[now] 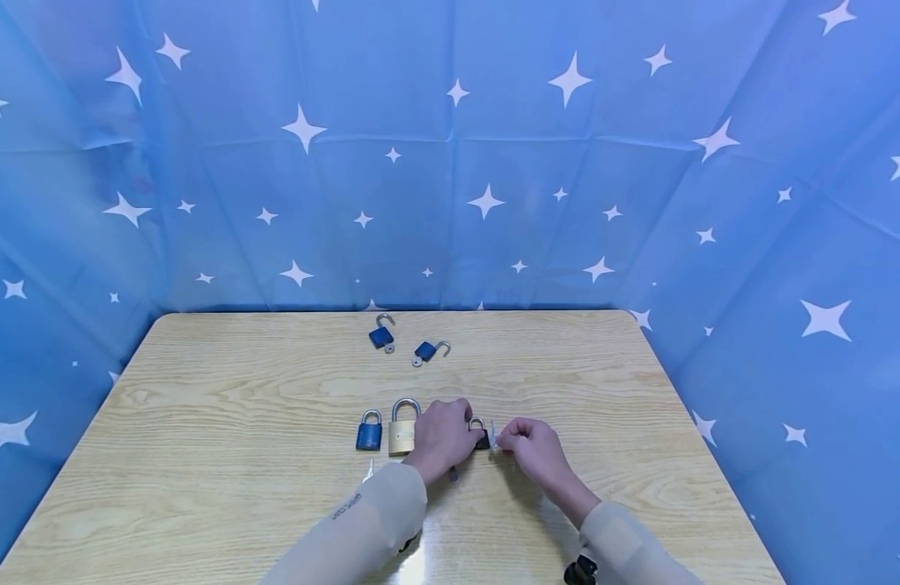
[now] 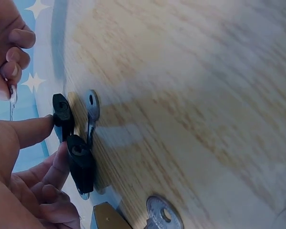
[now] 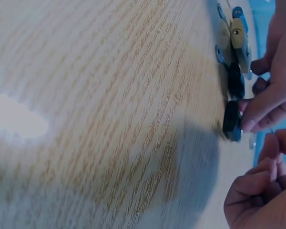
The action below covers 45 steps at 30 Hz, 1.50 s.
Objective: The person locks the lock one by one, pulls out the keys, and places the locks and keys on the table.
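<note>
Left hand pinches black padlock, thumb against its side; right hand just right of it, thumb and fingertip closed on a thin shiny item, too small to identify. Second black padlock beside the first, then brass padlock, then blue padlock. Farther back, two small blue padlocks, shackles open, keys at bases. Wood-grain surface; blue star-print curtain around.

Wood-grain table with padlocks and keys
</note>
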Each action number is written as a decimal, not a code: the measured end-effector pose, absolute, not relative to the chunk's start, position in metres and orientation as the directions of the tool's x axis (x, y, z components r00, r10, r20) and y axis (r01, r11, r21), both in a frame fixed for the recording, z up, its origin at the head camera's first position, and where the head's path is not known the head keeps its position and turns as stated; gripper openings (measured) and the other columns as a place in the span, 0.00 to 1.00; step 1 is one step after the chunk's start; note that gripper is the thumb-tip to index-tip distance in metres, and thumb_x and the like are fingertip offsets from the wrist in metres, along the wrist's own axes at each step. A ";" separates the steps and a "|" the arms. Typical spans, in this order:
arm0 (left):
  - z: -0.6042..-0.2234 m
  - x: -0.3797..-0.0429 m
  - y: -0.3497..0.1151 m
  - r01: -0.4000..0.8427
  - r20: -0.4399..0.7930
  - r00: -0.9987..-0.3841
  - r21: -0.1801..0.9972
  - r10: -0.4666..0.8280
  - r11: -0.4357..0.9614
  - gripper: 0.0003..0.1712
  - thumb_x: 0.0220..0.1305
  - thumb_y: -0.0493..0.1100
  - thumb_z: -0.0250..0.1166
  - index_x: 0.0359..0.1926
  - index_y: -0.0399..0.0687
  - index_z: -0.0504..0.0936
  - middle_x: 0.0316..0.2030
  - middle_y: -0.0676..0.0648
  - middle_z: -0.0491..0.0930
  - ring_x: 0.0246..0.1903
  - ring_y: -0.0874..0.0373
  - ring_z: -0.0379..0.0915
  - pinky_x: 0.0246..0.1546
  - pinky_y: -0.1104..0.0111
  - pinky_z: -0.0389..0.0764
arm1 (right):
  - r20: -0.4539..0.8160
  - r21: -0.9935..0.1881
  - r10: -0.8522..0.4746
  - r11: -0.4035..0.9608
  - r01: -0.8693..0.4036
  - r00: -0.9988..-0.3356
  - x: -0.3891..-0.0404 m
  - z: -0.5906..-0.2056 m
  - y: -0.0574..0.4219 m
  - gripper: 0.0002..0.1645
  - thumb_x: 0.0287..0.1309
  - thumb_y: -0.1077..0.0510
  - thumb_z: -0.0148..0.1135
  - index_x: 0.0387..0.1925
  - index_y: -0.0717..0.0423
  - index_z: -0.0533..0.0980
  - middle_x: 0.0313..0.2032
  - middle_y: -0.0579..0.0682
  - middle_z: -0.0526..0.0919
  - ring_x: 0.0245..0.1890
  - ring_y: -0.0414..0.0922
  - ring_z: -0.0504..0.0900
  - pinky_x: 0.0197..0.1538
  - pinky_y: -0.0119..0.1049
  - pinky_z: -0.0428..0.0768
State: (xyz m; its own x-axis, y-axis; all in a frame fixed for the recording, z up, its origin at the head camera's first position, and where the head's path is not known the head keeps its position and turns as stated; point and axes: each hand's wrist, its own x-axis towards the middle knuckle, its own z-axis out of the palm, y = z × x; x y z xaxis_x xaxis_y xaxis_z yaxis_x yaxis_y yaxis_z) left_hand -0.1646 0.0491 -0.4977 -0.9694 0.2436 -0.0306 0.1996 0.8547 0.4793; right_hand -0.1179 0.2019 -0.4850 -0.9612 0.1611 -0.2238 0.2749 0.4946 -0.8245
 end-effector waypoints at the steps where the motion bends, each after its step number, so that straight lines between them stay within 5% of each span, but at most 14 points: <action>1: -0.497 -0.165 0.047 0.198 -0.028 -0.970 0.490 0.242 0.849 0.17 0.52 0.57 0.70 0.37 0.53 0.82 0.25 0.53 0.78 0.31 0.56 0.73 0.25 0.63 0.70 | -0.224 -0.825 0.159 0.495 0.274 -0.962 -0.118 -0.485 0.202 0.06 0.47 0.62 0.62 0.20 0.58 0.74 0.22 0.50 0.76 0.23 0.43 0.68 0.29 0.36 0.65; 9: -0.486 -0.164 0.019 0.203 0.009 -0.969 0.589 0.245 0.782 0.10 0.60 0.50 0.64 0.40 0.54 0.83 0.23 0.59 0.76 0.26 0.61 0.70 0.25 0.65 0.70 | -0.231 -0.813 0.130 0.519 0.265 -0.964 -0.116 -0.487 0.199 0.05 0.45 0.63 0.61 0.19 0.58 0.75 0.25 0.47 0.79 0.27 0.43 0.71 0.33 0.36 0.67; 18: -0.479 -0.157 -0.024 0.174 0.017 -0.978 0.616 0.208 0.769 0.08 0.62 0.49 0.61 0.39 0.55 0.82 0.21 0.61 0.74 0.21 0.64 0.68 0.22 0.67 0.69 | -0.271 -0.761 0.062 0.598 0.253 -0.961 -0.109 -0.490 0.195 0.05 0.42 0.61 0.63 0.17 0.57 0.75 0.20 0.46 0.77 0.21 0.43 0.70 0.25 0.35 0.66; 31: -0.478 -0.151 -0.054 0.133 -0.009 -0.983 0.656 0.184 0.743 0.07 0.63 0.46 0.59 0.39 0.53 0.82 0.21 0.59 0.75 0.16 0.63 0.67 0.16 0.67 0.68 | -0.235 -0.655 0.027 0.735 0.179 -0.972 -0.105 -0.495 0.188 0.06 0.41 0.58 0.61 0.15 0.53 0.75 0.17 0.43 0.75 0.21 0.42 0.70 0.27 0.35 0.66; 45: -0.481 -0.151 -0.061 0.105 -0.008 -0.990 0.643 0.143 0.759 0.08 0.64 0.47 0.58 0.38 0.55 0.83 0.24 0.59 0.75 0.21 0.63 0.67 0.21 0.67 0.68 | -0.217 -0.572 0.024 0.807 0.147 -0.976 -0.105 -0.500 0.187 0.06 0.43 0.59 0.56 0.16 0.49 0.74 0.18 0.42 0.75 0.17 0.41 0.69 0.21 0.35 0.65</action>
